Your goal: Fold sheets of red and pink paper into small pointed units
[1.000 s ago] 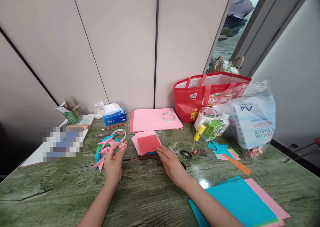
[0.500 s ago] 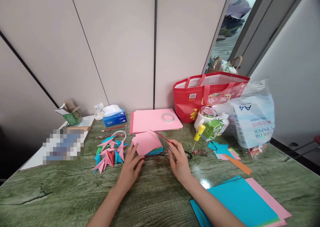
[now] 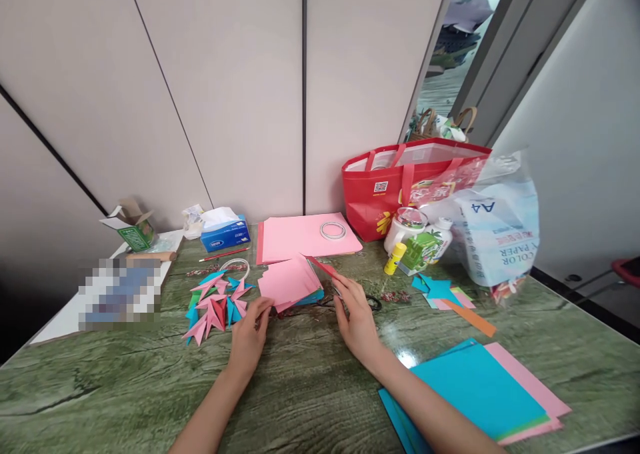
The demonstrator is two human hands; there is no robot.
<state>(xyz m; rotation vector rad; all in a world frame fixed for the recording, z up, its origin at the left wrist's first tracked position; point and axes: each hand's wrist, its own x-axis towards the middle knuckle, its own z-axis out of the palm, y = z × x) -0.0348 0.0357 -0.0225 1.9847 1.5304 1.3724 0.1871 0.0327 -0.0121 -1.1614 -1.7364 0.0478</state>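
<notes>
My left hand [image 3: 249, 334] is closed in a pinch at the lower left corner of a pink paper square [image 3: 287, 281]. This square lies on top of a small pile, with blue paper [image 3: 311, 297] showing underneath. My right hand [image 3: 357, 317] is closed on a thin red piece of paper [image 3: 320, 265], held tilted beside the pile's right edge. Partly hidden by that hand are black loops [image 3: 373, 303] that look like scissor handles. Left of my left hand lies a heap of folded pink, blue, green and red paper pieces [image 3: 215, 307].
Behind are large pink sheets [image 3: 290, 234] with a tape roll [image 3: 333, 231], a tissue box [image 3: 225, 234] and a red pencil [image 3: 225, 255]. A red bag [image 3: 365, 204], glue stick [image 3: 395, 259] and plastic paper packet [image 3: 495, 234] stand right. Blue sheets [image 3: 470, 394] lie front right.
My left hand has drawn back slightly to the left, its spread fingers closing at the pink square's corner. The red piece now shows a wider face. The whole view has shifted slightly.
</notes>
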